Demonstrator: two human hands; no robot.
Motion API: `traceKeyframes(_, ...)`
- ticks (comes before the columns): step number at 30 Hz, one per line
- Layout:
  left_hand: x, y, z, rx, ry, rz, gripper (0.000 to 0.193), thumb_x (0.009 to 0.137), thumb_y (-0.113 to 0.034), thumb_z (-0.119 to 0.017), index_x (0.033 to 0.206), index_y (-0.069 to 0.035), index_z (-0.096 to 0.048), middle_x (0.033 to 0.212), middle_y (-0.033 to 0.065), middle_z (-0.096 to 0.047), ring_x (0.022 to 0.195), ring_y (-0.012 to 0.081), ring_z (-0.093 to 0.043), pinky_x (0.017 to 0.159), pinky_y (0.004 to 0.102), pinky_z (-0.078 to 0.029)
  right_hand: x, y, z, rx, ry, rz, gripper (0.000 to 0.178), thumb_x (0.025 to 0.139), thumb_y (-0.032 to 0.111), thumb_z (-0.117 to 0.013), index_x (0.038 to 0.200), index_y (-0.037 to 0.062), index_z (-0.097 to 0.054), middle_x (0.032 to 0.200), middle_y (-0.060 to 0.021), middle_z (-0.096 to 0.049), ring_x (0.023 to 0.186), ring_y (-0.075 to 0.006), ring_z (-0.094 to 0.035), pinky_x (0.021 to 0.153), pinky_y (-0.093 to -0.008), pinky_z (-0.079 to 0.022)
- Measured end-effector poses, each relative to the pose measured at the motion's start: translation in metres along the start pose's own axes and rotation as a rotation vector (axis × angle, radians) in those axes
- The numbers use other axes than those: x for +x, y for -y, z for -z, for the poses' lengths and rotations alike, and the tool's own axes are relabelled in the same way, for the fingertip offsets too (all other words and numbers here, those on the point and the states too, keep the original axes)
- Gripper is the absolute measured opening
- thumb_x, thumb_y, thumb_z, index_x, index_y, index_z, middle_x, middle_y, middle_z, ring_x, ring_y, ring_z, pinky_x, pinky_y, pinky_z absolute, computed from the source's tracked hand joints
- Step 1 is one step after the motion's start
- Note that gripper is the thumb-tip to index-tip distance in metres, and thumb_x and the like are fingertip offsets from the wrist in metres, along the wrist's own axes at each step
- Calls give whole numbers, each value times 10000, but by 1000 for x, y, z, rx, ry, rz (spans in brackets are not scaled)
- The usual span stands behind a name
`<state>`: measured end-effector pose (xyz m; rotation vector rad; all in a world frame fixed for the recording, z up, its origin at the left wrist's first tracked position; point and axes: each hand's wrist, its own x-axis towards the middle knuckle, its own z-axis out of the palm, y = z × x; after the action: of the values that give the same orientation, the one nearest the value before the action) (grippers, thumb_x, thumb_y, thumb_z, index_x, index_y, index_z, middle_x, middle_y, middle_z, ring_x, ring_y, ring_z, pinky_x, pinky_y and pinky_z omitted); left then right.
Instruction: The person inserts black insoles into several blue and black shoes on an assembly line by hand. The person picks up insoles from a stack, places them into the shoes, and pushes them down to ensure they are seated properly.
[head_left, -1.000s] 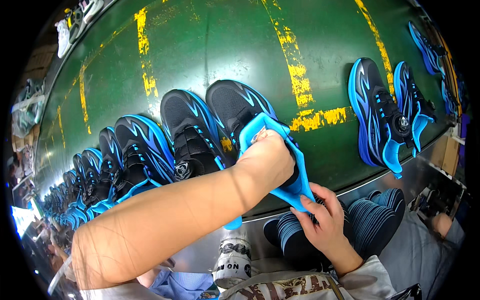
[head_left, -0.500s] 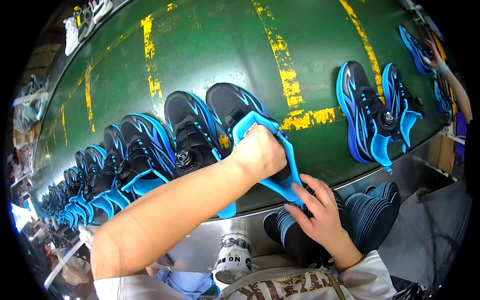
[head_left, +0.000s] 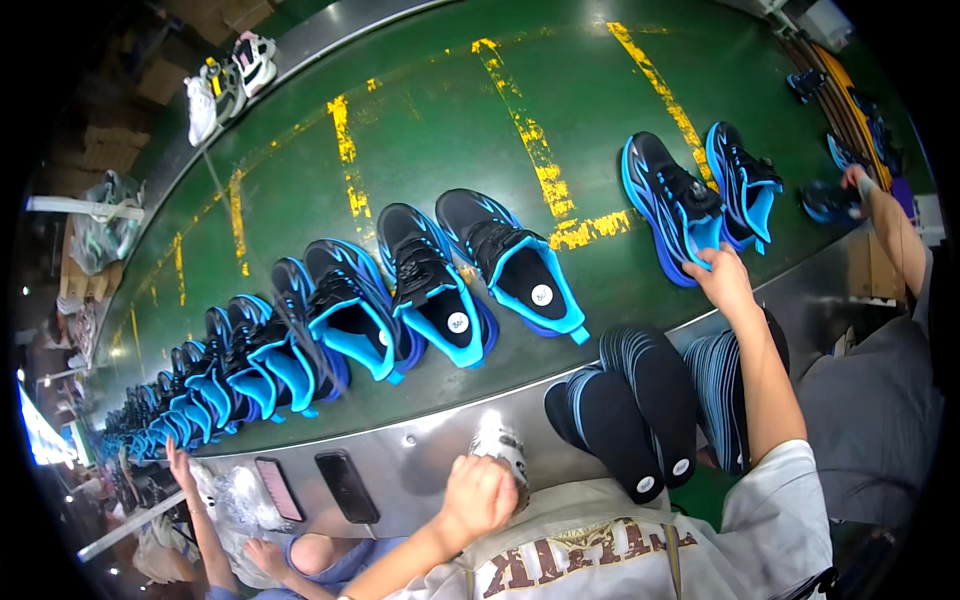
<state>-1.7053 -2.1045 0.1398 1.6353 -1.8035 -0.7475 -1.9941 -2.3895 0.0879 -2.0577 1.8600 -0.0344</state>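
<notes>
My right hand (head_left: 724, 282) reaches to the right and grips the heel collar of a black and blue sneaker (head_left: 664, 190). The thumb and fingers close on its light blue lining. Close to my body, my left hand (head_left: 478, 496) is curled into a fist beside a white cylindrical container (head_left: 500, 446) with dark markings; anything inside the fist is hidden. Left of the gripped shoe, a sneaker (head_left: 484, 222) and its neighbour (head_left: 412, 240) stand toes away, each showing a dark insole with a round white sticker. A matching sneaker (head_left: 738, 180) stands just beyond the gripped one.
Stacked black insoles (head_left: 650, 400) with blue stripes lie along the metal edge before me. Many similar sneakers (head_left: 290, 345) line the green belt (head_left: 430, 120) leftward. Two phones (head_left: 345, 485) lie at lower left, near another person's hand (head_left: 265, 558). A co-worker's hand (head_left: 858, 182) is at right.
My left hand has left the sneaker collar and drawn back near my body. My right hand has moved right onto another sneaker's heel. The sneaker handled before now stands on the belt.
</notes>
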Motion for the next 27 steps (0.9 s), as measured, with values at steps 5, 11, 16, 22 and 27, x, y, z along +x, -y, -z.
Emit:
traceKeyframes(5,-28,-4,-27,541,-4,-143,265,711,-207,-611,945,-119,-525,920,49,-478,839,203,-456,727,339,-344,-4,49,-11,256,65,218,259,723,227,-640,918,59,-606,937,-207,-548,864,-363,-543,764,-410,-436)
traceKeyframes(11,-41,-3,-28,424,44,-272,324,680,-171,-605,974,-59,-527,1005,110,-489,960,246,-478,834,383,-378,-74,90,-15,416,-216,562,354,751,164,-602,1079,53,-527,1138,-200,-479,992,-380,-497,852,-408,-408)
traceKeyframes(16,-45,-3,-40,316,-84,-268,338,700,-178,-611,975,-5,-518,962,146,-503,932,293,-500,811,411,-401,-174,65,-12,269,-192,655,321,743,164,-604,1029,35,-535,1097,-164,-483,1035,-333,-466,907,-428,-351)
traceKeyframes(22,-34,-25,-39,464,11,-155,440,772,-260,-531,1106,24,-502,968,135,-511,932,289,-493,814,393,-380,-252,35,-32,50,-69,417,500,701,286,-641,1133,68,-513,1204,-148,-436,1163,-324,-350,937,-464,-268)
traceKeyframes(27,-43,-6,-52,96,-259,-154,504,756,54,-514,1217,72,-310,946,216,-530,813,370,-557,749,407,-457,-258,33,-36,4,-99,384,532,697,315,-636,1154,80,-500,1210,-130,-433,1153,-305,-341,898,-445,-258)
